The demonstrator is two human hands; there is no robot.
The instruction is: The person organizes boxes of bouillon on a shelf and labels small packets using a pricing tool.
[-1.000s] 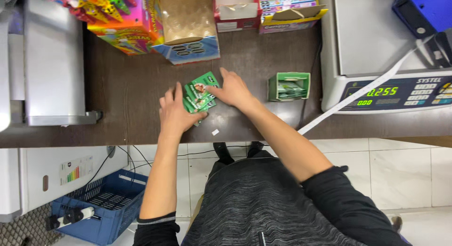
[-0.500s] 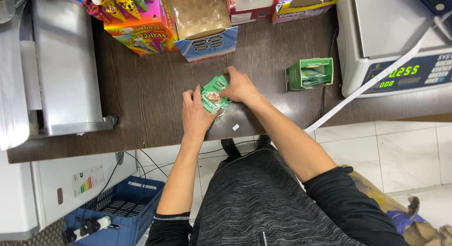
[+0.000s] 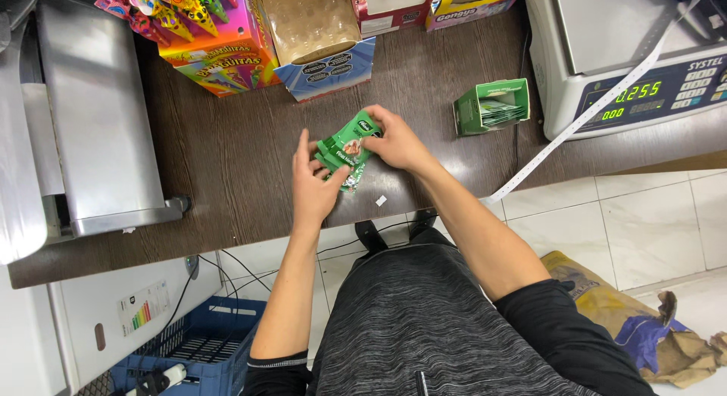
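Observation:
A small stack of green sachets (image 3: 347, 150) is held over the dark wooden counter (image 3: 227, 154), between both of my hands. My left hand (image 3: 314, 185) cups the stack from the left and below, fingers spread along its edge. From the upper right, my right hand (image 3: 395, 142) grips the top of the stack. A green open display box (image 3: 492, 106) with more green sachets inside lies on the counter, to the right of my hands.
Along the counter's far edge stand a colourful carton of wrapped candies (image 3: 208, 36), a blue-sided box (image 3: 318, 32) and two other boxes. A weighing scale (image 3: 628, 55) sits at right, a white paper strip (image 3: 583, 116) hanging from it. A metal machine (image 3: 91, 116) stands at left. On the floor are a blue crate (image 3: 197, 350) and a crumpled paper bag (image 3: 644, 328).
My hands have kept hold of the green sachets and gathered them closer together. The view has shifted, so the counter items now sit further right and higher.

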